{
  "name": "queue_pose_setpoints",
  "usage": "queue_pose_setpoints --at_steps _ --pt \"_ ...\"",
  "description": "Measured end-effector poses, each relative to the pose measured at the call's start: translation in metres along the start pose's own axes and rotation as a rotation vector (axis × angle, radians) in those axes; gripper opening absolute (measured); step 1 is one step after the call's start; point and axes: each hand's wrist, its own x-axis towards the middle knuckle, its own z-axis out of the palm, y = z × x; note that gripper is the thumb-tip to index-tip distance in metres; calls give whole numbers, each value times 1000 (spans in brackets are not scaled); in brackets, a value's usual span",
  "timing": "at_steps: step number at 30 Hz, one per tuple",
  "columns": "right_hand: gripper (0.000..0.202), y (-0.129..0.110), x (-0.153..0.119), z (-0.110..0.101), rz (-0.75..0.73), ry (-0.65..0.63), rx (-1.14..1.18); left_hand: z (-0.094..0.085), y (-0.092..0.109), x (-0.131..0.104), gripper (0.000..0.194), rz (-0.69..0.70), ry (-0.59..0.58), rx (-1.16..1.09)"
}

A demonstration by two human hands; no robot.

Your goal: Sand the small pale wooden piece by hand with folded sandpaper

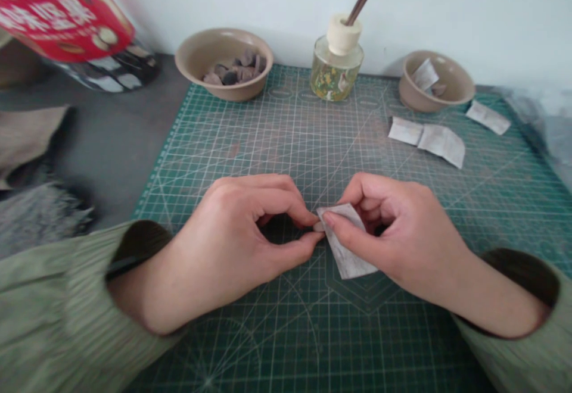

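Over the green cutting mat (268,345), my two hands meet near the middle. My left hand (241,244) is closed in a pinch, thumb and forefinger on a small pale stone-like piece (319,226). Most of that piece is hidden by the fingertips and the paper. My right hand (393,226) grips a small greyish-white piece of sandpaper (353,262) between thumb and fingers. Its thumb lies on top of the sheet, and the sheet's left edge touches the small piece.
A brown bowl (192,53) of stone-like chunks stands at the back left. A reed diffuser (337,68) is behind the mat's middle. Another bowl (420,98) holds paper pieces, with a creased sheet (440,140) before it. Cloth (31,140) and a red-labelled jar (67,18) sit left.
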Motion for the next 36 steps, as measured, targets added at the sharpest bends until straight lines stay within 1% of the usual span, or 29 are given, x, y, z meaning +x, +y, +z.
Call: queue_pose_setpoints --at_steps 2,6,9,12,16,19,23,27,29,33,36 --pt "29 1 0 0 -6 -6 -6 0 -1 0 13 -2 -1 -2" --pt "28 3 1 0 -36 43 -44 -1 -1 -1 13 0 -8 -10" --pt "26 3 1 -1 -64 25 -59 -1 -2 -2 13 -7 -13 -15" --pt "26 2 0 -1 -81 46 -71 1 -2 -2 14 -15 -7 -28" --pt "26 2 1 -1 -104 19 -95 1 -1 0 12 -21 -19 -29" --pt "25 2 1 -2 -129 59 -124 0 0 1 13 -26 -26 -27" --pt "25 4 0 -3 -172 26 -148 -1 0 1 14 -37 -30 -36" --pt "25 7 2 -2 -240 73 -147 0 0 -1 13 -51 -32 -36" --pt "24 9 3 -2 -264 61 -160 0 0 -1 13 -49 -34 -32" --pt "26 8 3 -3 -261 76 -170 -1 0 -2 13 -35 -28 -6" --pt "26 7 3 -4 -267 30 -156 -1 -1 -2 13 -23 -19 -8"
